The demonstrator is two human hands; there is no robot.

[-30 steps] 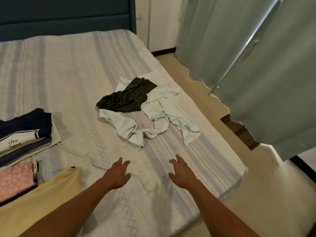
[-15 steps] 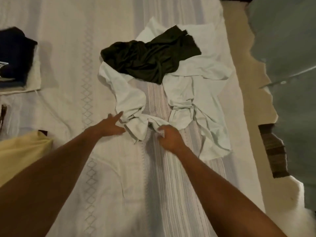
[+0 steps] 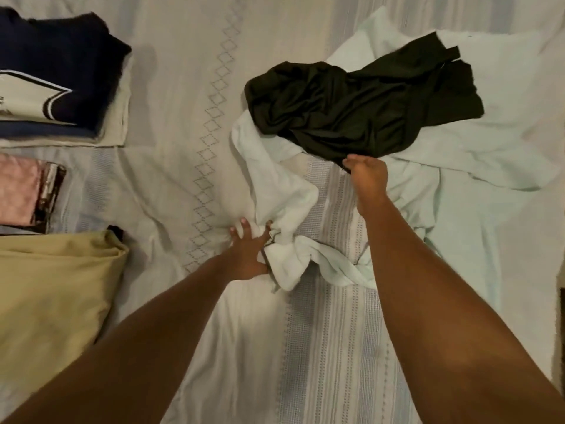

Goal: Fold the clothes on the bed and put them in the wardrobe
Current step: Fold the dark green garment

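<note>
On bed (image 3: 183, 87): left hand (image 3: 249, 252) grips bunched pale garment (image 3: 275, 191); right hand (image 3: 367, 175), reaching farther, pinches dark garment (image 3: 351, 108)

1. A wide bed (image 3: 183, 32), seen from above, fills nearly the whole view; its frame cannot be seen.
2. An off-white woven bedspread (image 3: 171, 87) covers it, with soft creases left of the middle.
3. A chain of stitched grey diamond outlines (image 3: 211, 117) runs slantwise down the cover, from the top towards the lower middle.
4. A broad band of fine grey-blue dotted stripes (image 3: 324, 347) runs lengthwise through the lower centre.
5. At the right edge shows a thin sliver of pale beige floor (image 3: 562, 278), with a dark brown patch (image 3: 562, 332) just below it, too narrow to identify.
6. The light is dim, warm and yellowish; a soft-edged shadow (image 3: 244, 332) lies on the cover.
</note>
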